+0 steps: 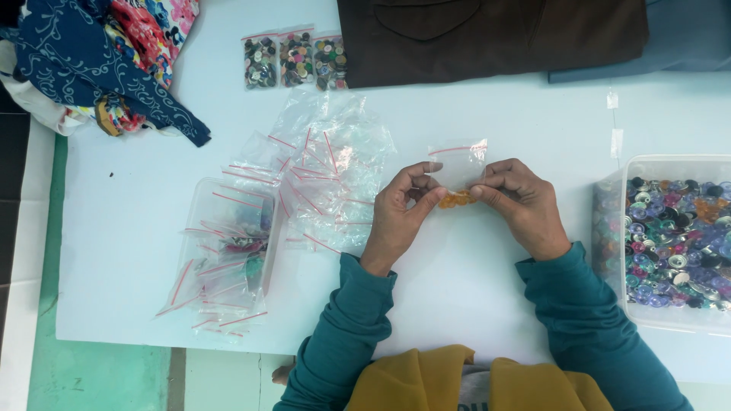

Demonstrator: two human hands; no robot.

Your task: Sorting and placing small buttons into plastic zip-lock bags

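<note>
Head view, centre of frame: left hand and right hand pinch a small clear zip bag between them (orange buttons bunched at its lower edge), fingertips closed on the bag's bottom corners, bag rising above both hands.

2 hands are in view, the left hand and the right hand, sharing 1 small clear bag of orange buttons. At the table's far edge lie 3 filled button bags. There are 2 clear plastic tubs, the left tub and the right tub; the loose empty bags overlap too much to count.
</note>
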